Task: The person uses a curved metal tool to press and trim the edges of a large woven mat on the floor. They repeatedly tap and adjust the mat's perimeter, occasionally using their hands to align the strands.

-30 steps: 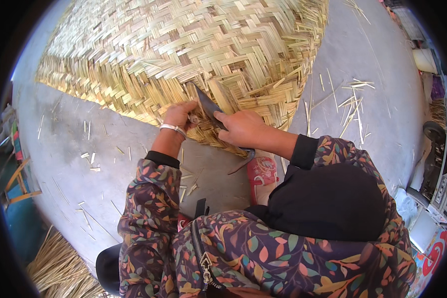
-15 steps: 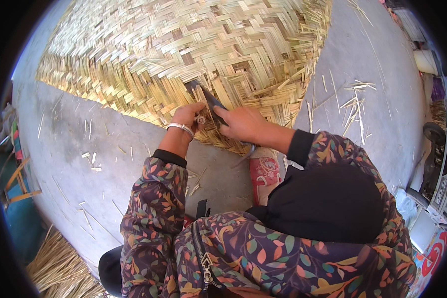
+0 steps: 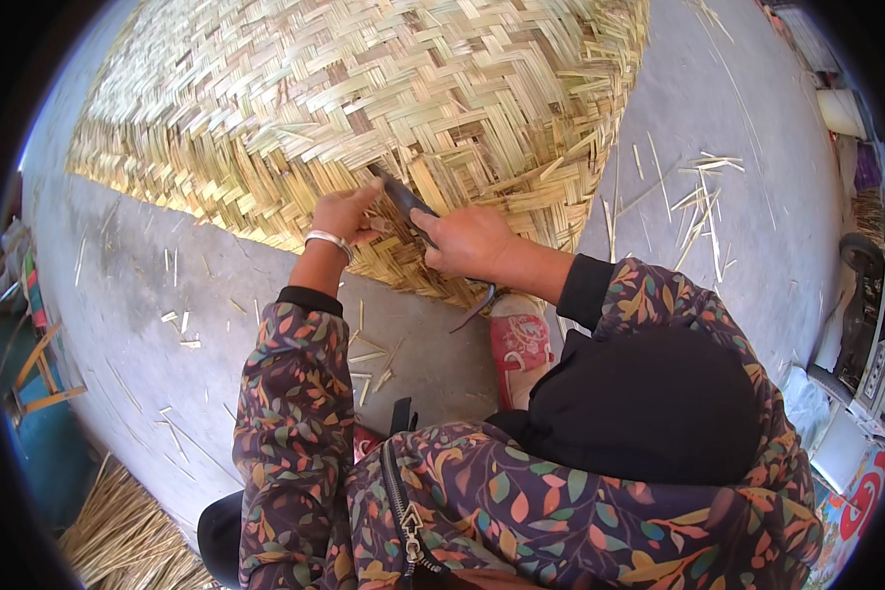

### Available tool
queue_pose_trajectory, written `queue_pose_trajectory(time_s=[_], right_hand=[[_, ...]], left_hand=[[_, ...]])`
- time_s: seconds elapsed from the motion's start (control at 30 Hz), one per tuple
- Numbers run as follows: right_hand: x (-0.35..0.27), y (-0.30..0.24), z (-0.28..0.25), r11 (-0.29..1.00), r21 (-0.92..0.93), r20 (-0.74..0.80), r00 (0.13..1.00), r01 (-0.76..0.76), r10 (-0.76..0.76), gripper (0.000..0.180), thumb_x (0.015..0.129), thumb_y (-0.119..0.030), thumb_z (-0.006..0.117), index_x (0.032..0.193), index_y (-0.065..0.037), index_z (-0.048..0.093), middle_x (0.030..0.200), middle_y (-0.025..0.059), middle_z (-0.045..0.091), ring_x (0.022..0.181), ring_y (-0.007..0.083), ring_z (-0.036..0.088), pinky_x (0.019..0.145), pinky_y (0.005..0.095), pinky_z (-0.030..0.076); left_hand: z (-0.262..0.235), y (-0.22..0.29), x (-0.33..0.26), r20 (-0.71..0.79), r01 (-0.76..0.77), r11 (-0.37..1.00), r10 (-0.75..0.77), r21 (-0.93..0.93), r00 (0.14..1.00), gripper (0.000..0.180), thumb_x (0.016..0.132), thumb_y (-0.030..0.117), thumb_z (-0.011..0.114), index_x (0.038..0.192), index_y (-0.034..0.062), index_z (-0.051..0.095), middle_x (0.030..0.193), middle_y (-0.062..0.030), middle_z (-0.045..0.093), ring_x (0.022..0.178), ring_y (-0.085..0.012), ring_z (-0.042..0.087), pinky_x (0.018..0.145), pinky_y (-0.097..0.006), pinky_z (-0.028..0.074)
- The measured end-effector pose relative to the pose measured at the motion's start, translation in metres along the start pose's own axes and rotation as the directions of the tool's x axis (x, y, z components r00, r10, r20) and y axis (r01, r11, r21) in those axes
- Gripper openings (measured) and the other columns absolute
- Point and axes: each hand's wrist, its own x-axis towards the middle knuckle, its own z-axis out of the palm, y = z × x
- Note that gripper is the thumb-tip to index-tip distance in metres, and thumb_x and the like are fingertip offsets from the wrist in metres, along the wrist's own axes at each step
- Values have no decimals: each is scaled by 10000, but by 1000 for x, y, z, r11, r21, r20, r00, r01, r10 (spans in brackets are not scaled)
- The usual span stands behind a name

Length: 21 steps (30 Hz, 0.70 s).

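A large woven straw mat (image 3: 442, 88) spreads ahead of me, its near corner close to my feet. My right hand (image 3: 470, 242) is closed around a dark, flat, blade-like tool (image 3: 395, 193). The tool's tip points up and left at the mat's near border, and a thin curved end shows below the hand. To its left is my left hand (image 3: 346, 213), with a silver bracelet at the wrist. Its thumb and fingers pinch together at the border beside the tool's tip. Whatever they hold is too small to make out.
Cut straw pieces (image 3: 698, 211) lie on the grey floor right of the mat, with more scattered at left. A straw bundle (image 3: 128, 536) is at lower left, near a wooden frame (image 3: 44, 379). My red patterned shoe (image 3: 521, 344) is close to the mat's corner.
My left hand has moved left and up along the border, nearer the tool's tip. My right hand and the tool have shifted slightly left.
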Motion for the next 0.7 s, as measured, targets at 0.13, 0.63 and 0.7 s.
queue_pose_trajectory(time_s=[0.13,0.63,0.7], right_hand=[[0,-3,-2,1000,-13,31,999,-12,13,603,785,-297,583,1351,-110,492,727,181,661,678,359,661,613,483,522],[-107,12,-126,967,189,341,935,-169,97,512,770,-240,629,1258,-94,573,850,183,664,762,302,659,712,399,515],[-102,19,-127,854,435,336,932,-284,139,631,798,-193,640,1404,-112,487,961,150,676,826,194,634,804,308,495]], left_hand=[[10,-3,-18,-66,-223,780,320,585,945,497,730,432,813,874,-2,618,740,-126,671,644,-236,660,581,-375,521],[10,-5,1,-208,-165,657,451,735,868,495,853,552,623,878,58,624,807,-179,677,769,-366,647,685,-450,494],[10,-4,-2,-236,-297,710,548,638,802,387,882,433,643,918,49,677,797,-168,688,719,-300,674,650,-408,525]])
